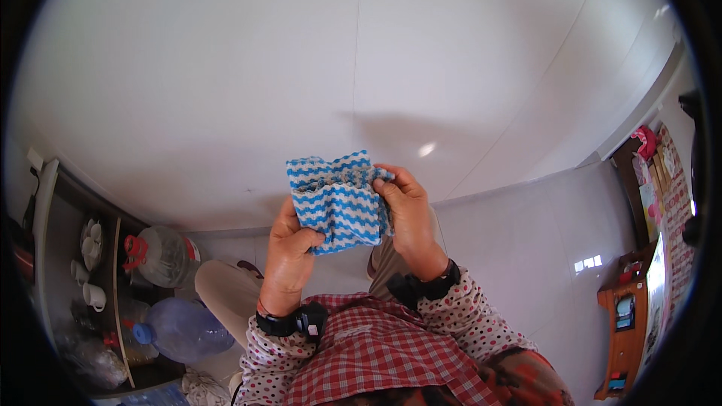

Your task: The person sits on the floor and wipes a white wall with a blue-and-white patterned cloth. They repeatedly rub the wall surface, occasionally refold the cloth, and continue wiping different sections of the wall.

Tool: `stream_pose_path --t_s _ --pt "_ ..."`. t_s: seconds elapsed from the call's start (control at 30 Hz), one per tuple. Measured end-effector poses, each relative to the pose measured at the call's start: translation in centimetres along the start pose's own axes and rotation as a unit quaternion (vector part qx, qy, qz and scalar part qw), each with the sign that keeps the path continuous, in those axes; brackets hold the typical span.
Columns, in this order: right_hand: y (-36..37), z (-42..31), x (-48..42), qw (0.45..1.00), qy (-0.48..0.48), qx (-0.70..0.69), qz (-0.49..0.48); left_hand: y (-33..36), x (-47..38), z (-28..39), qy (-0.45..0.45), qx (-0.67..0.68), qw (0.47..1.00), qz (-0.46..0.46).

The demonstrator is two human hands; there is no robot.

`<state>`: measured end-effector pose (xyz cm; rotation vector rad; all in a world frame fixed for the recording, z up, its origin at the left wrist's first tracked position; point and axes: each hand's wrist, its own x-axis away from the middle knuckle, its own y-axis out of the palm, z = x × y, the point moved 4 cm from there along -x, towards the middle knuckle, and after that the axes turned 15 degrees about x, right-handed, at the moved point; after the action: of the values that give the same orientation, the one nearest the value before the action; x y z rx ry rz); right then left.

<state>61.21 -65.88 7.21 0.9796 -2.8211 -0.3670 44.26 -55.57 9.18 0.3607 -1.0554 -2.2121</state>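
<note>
A blue-and-white striped cloth (338, 214), folded into a small pad, is held up between both hands in front of a white wall. My left hand (290, 254) grips its lower left corner, with the thumb lying over the front. At the upper right, my right hand (409, 211) pinches the edge between thumb and fingers. Greyish, stained-looking fabric shows in the fold across the upper part. Most of my left fingers are hidden behind the cloth.
The white wall (254, 67) rises directly ahead. On the left, a shelf unit holds white cups (93, 296); beside it stand a clear bottle with a red cap (166, 256) and a large blue water bottle (183, 330). Wooden furniture (623, 344) stands across the tiled floor (524, 248).
</note>
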Motion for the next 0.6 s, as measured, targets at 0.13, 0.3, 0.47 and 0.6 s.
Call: stream_pose_path --t_s 0.13,0.3,0.47,0.6 --pt "-0.8 -3.8 1.4 0.937 -0.211 0.270 0.059 -0.2 -0.1 0.2 0.016 -0.080 0.997 0.014" --pt "2.3 -5.1 3.1 0.797 -0.369 0.460 -0.134 0.8 0.1 0.5 0.002 -0.189 0.980 -0.055" --pt "2.9 -4.3 3.1 0.767 -0.434 0.470 -0.048 1.0 0.7 0.1 0.000 -0.104 0.994 -0.044" --pt "2.7 -3.9 4.3 0.757 -0.477 0.438 -0.084 -0.2 0.2 -0.4 0.007 -0.085 0.996 0.004"
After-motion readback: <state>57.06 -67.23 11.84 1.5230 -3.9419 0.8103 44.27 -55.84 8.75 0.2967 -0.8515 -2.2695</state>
